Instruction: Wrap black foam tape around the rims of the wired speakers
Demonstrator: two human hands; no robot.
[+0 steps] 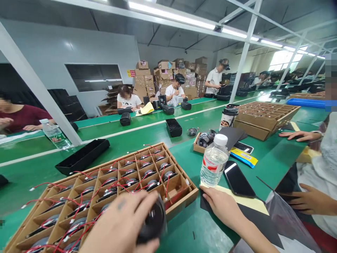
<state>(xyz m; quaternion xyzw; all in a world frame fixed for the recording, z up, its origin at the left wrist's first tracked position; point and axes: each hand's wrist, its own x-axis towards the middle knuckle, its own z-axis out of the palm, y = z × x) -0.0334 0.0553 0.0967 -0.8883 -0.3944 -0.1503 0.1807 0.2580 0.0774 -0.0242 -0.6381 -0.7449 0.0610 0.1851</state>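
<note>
On the green assembly bench (184, 228), the left hand (118, 223) closes its grip around a round black speaker (155, 221), held at the near corner of a cardboard compartment tray (184, 200); the right hand (221, 207) lies open on a black sheet (252, 221), its grip spread and pinching nothing; a clear water bottle (214, 161) stands just beside it, near a black phone (238, 179); a loose hold could drop the speaker onto the wired units in the tray, snagging their red leads (166, 189); a careless sweep of the right wrist could tip the bottle toward the phone.
</note>
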